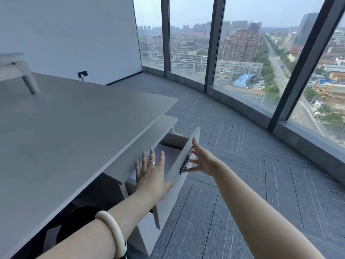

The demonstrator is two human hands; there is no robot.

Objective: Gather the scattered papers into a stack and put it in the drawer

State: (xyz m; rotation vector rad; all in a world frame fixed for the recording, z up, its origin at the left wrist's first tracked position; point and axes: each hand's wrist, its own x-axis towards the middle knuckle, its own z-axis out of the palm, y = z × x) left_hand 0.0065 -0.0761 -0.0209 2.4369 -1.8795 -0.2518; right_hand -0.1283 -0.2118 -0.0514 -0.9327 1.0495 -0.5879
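Grip absent on both sides. Left hand (151,172) flat, palm down, fingers straight and slightly fanned, held over the open drawer (169,204), wrist crossing the top edge of the drawer front; clasping nothing. Right hand (202,161) spread wide at the outer face of the same front panel, forefinger lying up along its top edge, thumb just beside the dark handle (183,166); fingers straight, curled round nothing. Actual contact with the panel not certain.

Drawer standing partway out from under the right end of the grey desk (74,128). Interior largely covered by the left hand; only a pale strip of the bottom on show. Papers not made out anywhere in view.

Silver ring (151,164) on one finger of the left hand; pale bangle (113,232) round the left forearm.

Beyond the desk: grey striped carpet (242,184), white wall with a dark socket (82,73) low down, part of a second pale table (13,60) at far left. Tall windows (242,53) in dark frames along a curved wall, city streets and buildings outside.
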